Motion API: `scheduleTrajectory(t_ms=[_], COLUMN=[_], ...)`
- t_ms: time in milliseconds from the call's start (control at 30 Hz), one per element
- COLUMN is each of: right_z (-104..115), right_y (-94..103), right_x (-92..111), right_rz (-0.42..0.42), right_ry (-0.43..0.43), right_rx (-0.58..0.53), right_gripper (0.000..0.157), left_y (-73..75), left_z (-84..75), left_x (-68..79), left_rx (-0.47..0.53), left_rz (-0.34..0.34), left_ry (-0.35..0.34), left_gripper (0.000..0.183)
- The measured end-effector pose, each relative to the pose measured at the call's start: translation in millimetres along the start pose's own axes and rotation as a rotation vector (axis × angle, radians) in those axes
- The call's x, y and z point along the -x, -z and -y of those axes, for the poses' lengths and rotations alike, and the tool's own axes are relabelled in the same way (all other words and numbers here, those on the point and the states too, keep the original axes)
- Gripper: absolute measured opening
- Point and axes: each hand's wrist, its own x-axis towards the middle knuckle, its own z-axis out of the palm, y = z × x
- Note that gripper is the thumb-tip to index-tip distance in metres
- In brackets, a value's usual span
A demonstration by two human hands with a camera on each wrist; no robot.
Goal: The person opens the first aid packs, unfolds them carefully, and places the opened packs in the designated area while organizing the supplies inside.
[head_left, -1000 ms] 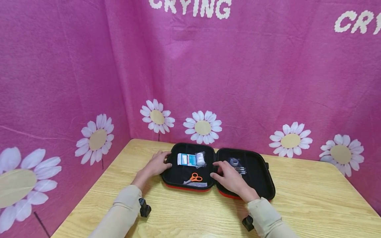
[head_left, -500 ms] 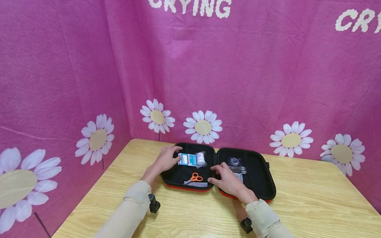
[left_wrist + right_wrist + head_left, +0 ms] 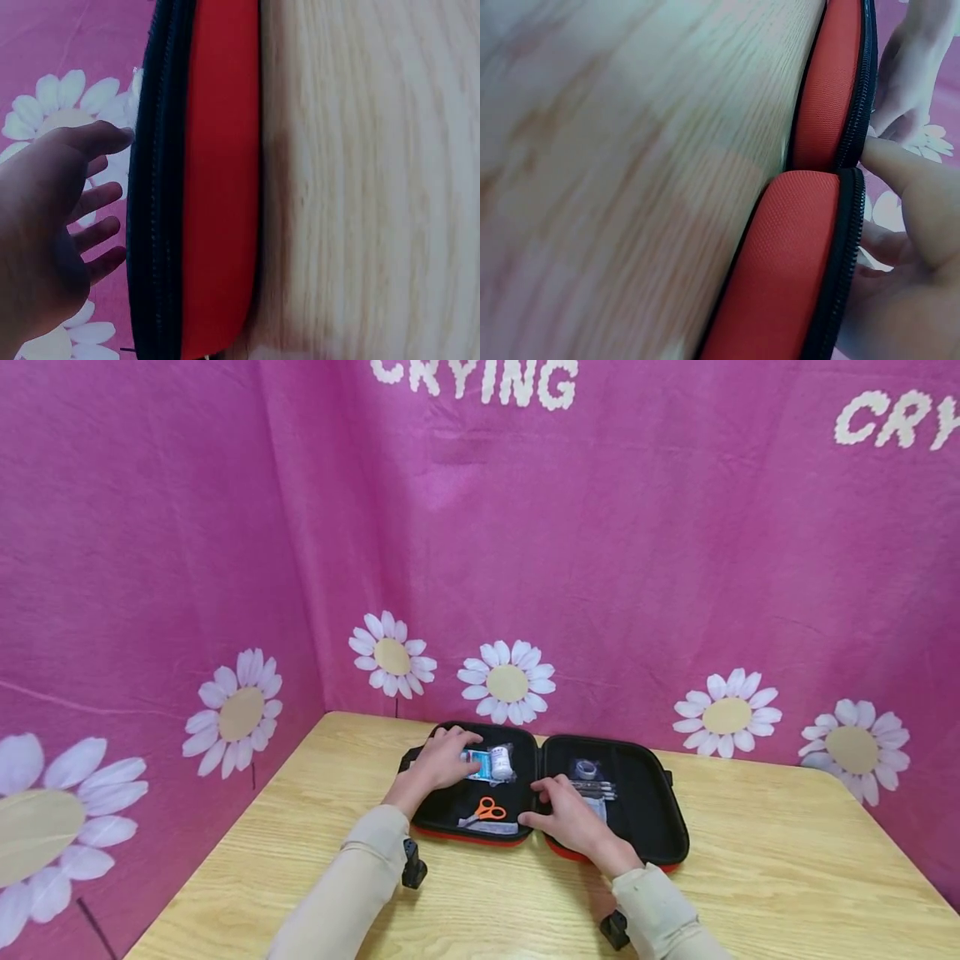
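A black-lined case with a red outer shell (image 3: 442, 810) lies unfolded on the table. My left hand (image 3: 441, 762) reaches over its left half, fingers spread at a blue-and-white packet (image 3: 481, 766), partly covering it. Beside that packet is a wrapped white bandage roll (image 3: 501, 762). Orange-handled scissors (image 3: 491, 808) lie nearer the front, over a flat clear packet (image 3: 491, 827). Loosely bent, my right hand (image 3: 573, 818) is above the hinge side of the right half, holding nothing. In the left wrist view, the left hand (image 3: 45, 225) shows past the case's red side (image 3: 221, 180).
The right half of the case (image 3: 652, 814) holds a wrapped tape roll (image 3: 587, 769), several slender wrapped sticks (image 3: 596, 789) and a pale packet (image 3: 597, 810). A pink floral curtain (image 3: 615, 568) stands behind the wooden table (image 3: 757, 860).
My left hand has moved right from the case's left rim to over the blue-and-white packet. My right hand has shifted slightly down and left.
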Motion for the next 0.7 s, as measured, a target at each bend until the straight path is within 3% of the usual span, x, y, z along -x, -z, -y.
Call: scheduleTrajectory(t_ms=[167, 367, 700], right_z=[1.7, 1.0, 0.8], right_y=[0.1, 0.3, 0.9], right_x=[-1.5, -1.7, -2.6], right_rz=[0.006, 0.016, 0.026], right_ry=[-0.015, -0.017, -0.016], right_rx=[0.001, 0.003, -0.003], right_gripper=[0.053, 0.052, 0.053], left_y=[3.1, 5.5, 13.7], left_z=[5.2, 15.0, 19.0], left_x=[1.1, 3.6, -1.6], left_rx=[-0.087, 0.009, 0.050], left_rz=[0.076, 0.150, 0.115], left_ry=[0.003, 0.015, -0.030], left_gripper=[0.059, 0.061, 0.047])
